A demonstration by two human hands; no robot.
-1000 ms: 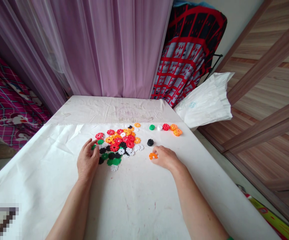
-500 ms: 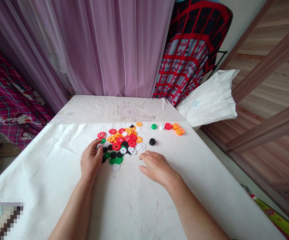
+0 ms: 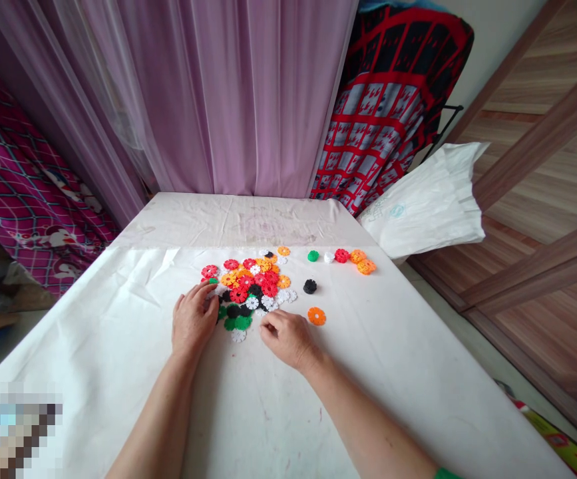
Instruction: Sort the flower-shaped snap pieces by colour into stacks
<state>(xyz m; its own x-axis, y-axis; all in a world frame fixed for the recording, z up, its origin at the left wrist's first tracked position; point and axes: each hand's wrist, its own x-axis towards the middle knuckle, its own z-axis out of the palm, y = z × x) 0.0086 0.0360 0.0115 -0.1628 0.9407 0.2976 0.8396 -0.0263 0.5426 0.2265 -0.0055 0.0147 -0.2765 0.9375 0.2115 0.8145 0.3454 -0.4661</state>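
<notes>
One orange disc (image 3: 317, 316) near right hand (image 3: 289, 337); bag (image 3: 435, 199) print (image 3: 396, 211) illegible.

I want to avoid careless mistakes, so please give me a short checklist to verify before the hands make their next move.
1. Left hand at the left side of the mixed pile: ok.
2. Right hand holding a disc: cannot tell; the curled fingers hide it.
3. Single orange disc lying out of both hands: ok.
4. Black discs standing apart from the pile: ok.
5. Pile of one colour only: not ok; red, orange, white, black and green are mixed.
</notes>
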